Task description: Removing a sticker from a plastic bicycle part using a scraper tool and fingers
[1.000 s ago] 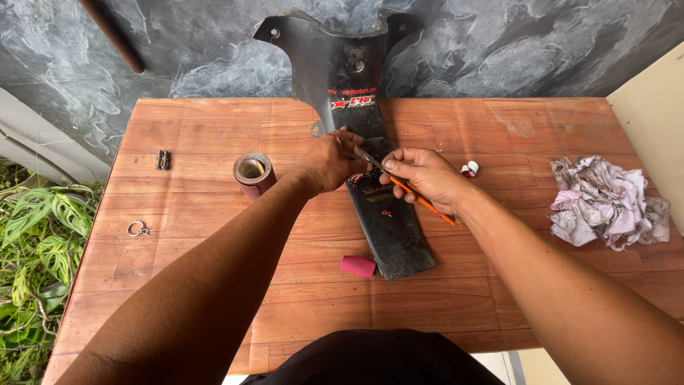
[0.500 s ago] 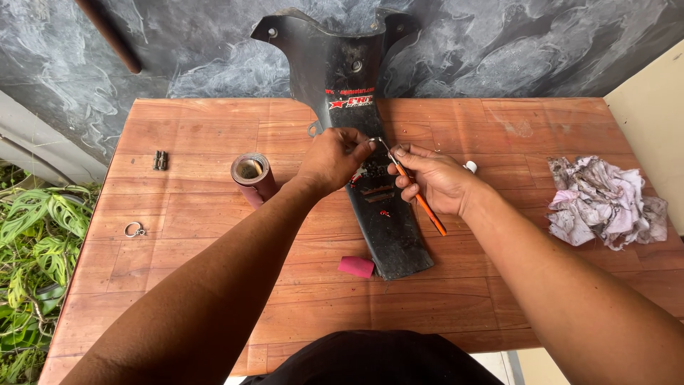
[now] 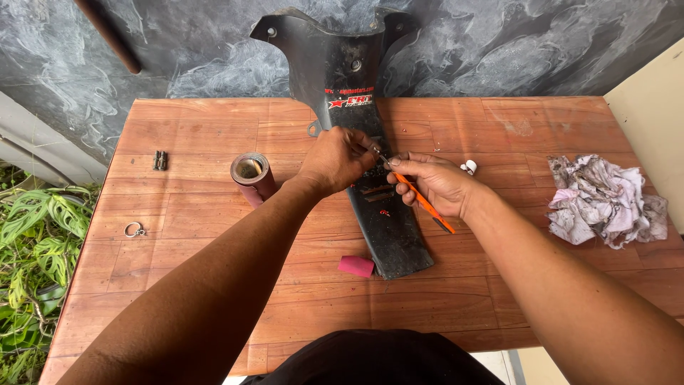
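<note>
A long black plastic panel [image 3: 390, 228] lies across the wooden table [image 3: 214, 235], its wide forked end leaning on the dark wall. My right hand [image 3: 434, 187] grips a thin orange-handled tool [image 3: 427, 207], whose metal tip points up-left toward the panel's middle. My left hand [image 3: 338, 160] rests on the panel with its fingertips pinched right at that tip. Whether the fingers hold something small is hidden.
A roll of dark red sandpaper [image 3: 253, 177] stands left of the hands. A pink cylinder [image 3: 356, 266] lies by the panel's near end. A crumpled rag [image 3: 605, 199] sits at the right, a small white object [image 3: 469, 167] near it, a metal ring [image 3: 134, 229] and small metal piece [image 3: 160, 160] at the left.
The orange tool has shifted slightly, its tip staying at the left fingertips. Both hands remain over the panel's middle. The view has tilted a little.
</note>
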